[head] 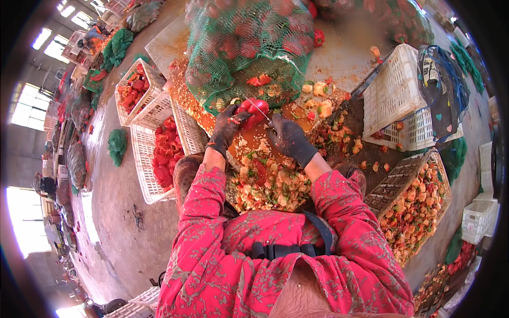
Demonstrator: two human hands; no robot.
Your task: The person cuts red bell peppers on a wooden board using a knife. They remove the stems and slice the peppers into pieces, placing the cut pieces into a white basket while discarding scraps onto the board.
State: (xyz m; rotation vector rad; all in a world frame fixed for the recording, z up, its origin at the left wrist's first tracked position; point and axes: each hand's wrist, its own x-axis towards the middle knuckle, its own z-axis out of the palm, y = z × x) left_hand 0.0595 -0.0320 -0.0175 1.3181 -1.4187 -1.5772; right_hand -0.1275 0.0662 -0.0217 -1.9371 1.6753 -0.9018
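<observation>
A red bell pepper (253,113) is gripped in my left hand (226,129), which wears a dark glove. My right hand (289,137), gloved as well, holds a thin-bladed knife (260,109) whose blade lies across the pepper. Just beyond both hands rests a green mesh sack (254,43) filled with red peppers, its near end open. Under my hands the metal table (240,145) is wet and strewn with seeds. A pile of pepper cores and seeds (274,187) lies between my forearms and my lap.
To the left, white plastic crates hold red pepper pieces (165,153). At right stand stacked white crates (391,91) with a dark bag (441,91) over them, and a crate of pepper cores (417,202). Green netting (117,147) lies on the floor. A person (93,35) is far off at upper left.
</observation>
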